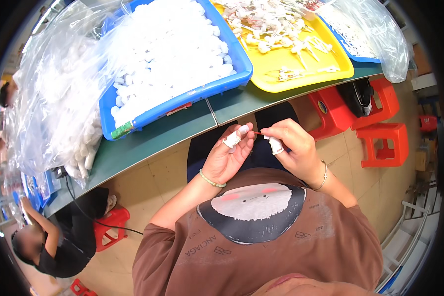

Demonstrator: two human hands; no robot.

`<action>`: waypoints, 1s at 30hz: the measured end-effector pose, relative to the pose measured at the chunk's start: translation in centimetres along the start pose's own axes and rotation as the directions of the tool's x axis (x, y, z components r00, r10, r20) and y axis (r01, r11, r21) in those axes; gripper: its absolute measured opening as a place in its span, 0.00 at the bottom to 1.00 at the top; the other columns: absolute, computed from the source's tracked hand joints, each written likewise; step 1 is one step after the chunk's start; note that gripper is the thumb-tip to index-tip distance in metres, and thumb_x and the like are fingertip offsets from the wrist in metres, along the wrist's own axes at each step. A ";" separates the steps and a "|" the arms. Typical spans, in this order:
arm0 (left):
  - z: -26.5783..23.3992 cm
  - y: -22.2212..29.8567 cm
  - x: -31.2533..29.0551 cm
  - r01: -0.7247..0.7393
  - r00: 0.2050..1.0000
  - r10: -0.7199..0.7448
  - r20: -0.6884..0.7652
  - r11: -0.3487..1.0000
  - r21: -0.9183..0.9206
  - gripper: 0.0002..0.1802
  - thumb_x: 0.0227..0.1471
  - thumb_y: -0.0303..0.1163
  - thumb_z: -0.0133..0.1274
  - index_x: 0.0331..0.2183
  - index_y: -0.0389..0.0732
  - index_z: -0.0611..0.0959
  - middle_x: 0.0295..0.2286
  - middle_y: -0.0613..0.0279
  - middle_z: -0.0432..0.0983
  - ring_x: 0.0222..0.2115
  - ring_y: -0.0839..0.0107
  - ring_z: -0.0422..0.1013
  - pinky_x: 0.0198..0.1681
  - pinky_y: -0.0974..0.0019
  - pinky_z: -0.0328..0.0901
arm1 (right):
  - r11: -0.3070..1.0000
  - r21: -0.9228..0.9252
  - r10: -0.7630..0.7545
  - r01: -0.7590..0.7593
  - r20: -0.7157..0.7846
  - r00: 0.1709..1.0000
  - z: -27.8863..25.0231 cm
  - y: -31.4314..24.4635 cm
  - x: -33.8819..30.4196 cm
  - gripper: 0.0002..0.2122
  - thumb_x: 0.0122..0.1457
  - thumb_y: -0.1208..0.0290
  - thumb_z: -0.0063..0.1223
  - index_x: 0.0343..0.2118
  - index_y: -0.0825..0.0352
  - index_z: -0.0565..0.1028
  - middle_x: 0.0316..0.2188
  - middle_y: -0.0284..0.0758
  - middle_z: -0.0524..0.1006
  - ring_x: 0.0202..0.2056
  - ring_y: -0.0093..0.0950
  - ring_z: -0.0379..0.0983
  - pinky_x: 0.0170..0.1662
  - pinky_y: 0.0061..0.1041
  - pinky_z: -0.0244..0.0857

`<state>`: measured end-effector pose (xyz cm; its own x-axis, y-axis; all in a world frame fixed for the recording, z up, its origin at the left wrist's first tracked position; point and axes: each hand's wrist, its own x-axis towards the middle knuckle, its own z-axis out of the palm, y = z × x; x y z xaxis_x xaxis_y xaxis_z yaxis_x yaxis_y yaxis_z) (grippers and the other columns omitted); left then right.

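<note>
Both my hands are in front of my chest, just off the near table edge. My left hand [228, 157], palm up, has its thumb and fingers closed on a small white piece [243, 129]. A thin red stem [257, 132] spans the gap between the two hands. My right hand [296, 148] pinches the other end of this stem between thumb and fingertips. White wraps cover the left [231, 140] and right [276, 145] thumbs. How the stem and the white piece meet is too small to make out.
On the green table [167, 123] stand a blue tray [182, 97] of white rounded pieces, a yellow tray [286, 85] of stemmed white parts and a second blue tray [362, 58]. Clear plastic bags [49, 93] lie left. Red stools [384, 143] stand right; a person [59, 246] sits left.
</note>
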<state>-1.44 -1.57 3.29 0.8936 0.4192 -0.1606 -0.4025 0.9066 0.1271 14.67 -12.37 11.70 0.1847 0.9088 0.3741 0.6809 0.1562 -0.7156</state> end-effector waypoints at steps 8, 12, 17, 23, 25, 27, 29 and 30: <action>-0.4 -0.3 0.2 -0.010 1.000 0.010 -0.024 1.000 0.002 0.09 0.56 0.25 0.52 0.40 0.40 0.77 0.47 0.57 0.71 0.45 0.68 0.72 0.49 0.69 0.70 | 0.996 -0.083 -0.025 0.024 -0.017 1.000 0.6 0.3 -0.3 0.16 0.44 0.85 0.57 0.39 0.69 0.76 0.32 0.39 0.73 0.31 0.35 0.74 0.32 0.27 0.70; -0.8 -0.3 0.2 -0.030 0.999 0.030 -0.012 1.000 0.007 0.08 0.54 0.24 0.54 0.38 0.39 0.77 0.48 0.57 0.71 0.45 0.67 0.72 0.50 0.67 0.70 | 0.993 -0.118 -0.012 0.008 -0.039 0.999 0.9 0.5 -0.5 0.16 0.45 0.85 0.56 0.39 0.70 0.75 0.33 0.40 0.74 0.31 0.36 0.74 0.33 0.28 0.70; -1.2 -0.5 0.3 -0.066 0.997 0.068 -0.035 0.996 0.057 0.09 0.53 0.21 0.54 0.39 0.40 0.77 0.49 0.57 0.70 0.45 0.67 0.72 0.50 0.68 0.70 | 0.996 -0.090 0.006 -0.009 -0.041 0.999 1.1 0.2 -0.4 0.15 0.46 0.85 0.55 0.39 0.70 0.75 0.33 0.40 0.73 0.31 0.36 0.74 0.33 0.28 0.70; -0.3 -0.8 0.3 -0.057 0.992 0.073 -0.100 0.986 0.154 0.19 0.53 0.21 0.54 0.48 0.38 0.74 0.50 0.56 0.69 0.45 0.69 0.71 0.50 0.70 0.68 | 0.997 0.035 0.063 -0.064 0.011 0.998 1.9 -0.1 -0.1 0.14 0.48 0.84 0.54 0.40 0.70 0.71 0.33 0.41 0.72 0.33 0.38 0.72 0.34 0.31 0.68; 0.3 -1.0 0.2 -0.048 0.990 0.073 -0.118 0.978 0.201 0.21 0.53 0.22 0.54 0.49 0.36 0.73 0.49 0.56 0.70 0.45 0.70 0.71 0.50 0.70 0.68 | 0.997 0.048 0.067 -0.068 0.022 0.998 2.1 0.2 0.0 0.13 0.49 0.83 0.54 0.39 0.71 0.70 0.33 0.41 0.71 0.33 0.39 0.72 0.35 0.32 0.67; 0.5 -1.0 0.1 -0.031 0.989 0.069 -0.134 0.963 0.267 0.22 0.53 0.23 0.55 0.50 0.35 0.72 0.48 0.57 0.71 0.45 0.71 0.70 0.50 0.70 0.68 | 0.996 0.032 0.076 -0.079 0.067 0.995 2.1 0.7 0.0 0.11 0.50 0.83 0.53 0.38 0.71 0.69 0.32 0.41 0.71 0.33 0.40 0.71 0.35 0.33 0.67; 0.5 -0.7 0.1 -0.005 0.987 0.061 -0.149 0.937 0.350 0.22 0.53 0.24 0.55 0.50 0.33 0.72 0.46 0.58 0.72 0.45 0.72 0.71 0.50 0.71 0.68 | 0.994 0.056 0.095 -0.098 0.049 0.994 2.3 0.9 -0.1 0.09 0.52 0.82 0.53 0.35 0.71 0.69 0.31 0.41 0.70 0.32 0.40 0.71 0.34 0.32 0.66; 0.5 -0.6 0.1 0.005 0.987 0.054 -0.152 0.932 0.363 0.21 0.53 0.24 0.55 0.50 0.33 0.72 0.45 0.58 0.73 0.44 0.72 0.71 0.50 0.71 0.68 | 0.990 0.083 0.111 -0.115 0.050 0.993 2.4 1.1 -0.2 0.08 0.52 0.82 0.53 0.35 0.71 0.68 0.31 0.41 0.70 0.31 0.39 0.71 0.33 0.32 0.66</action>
<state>-1.04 -2.06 3.68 0.8300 0.4700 -0.3005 -0.2983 0.8291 0.4729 13.66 -11.41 9.42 0.2232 0.9389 0.2621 0.5940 0.0822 -0.8003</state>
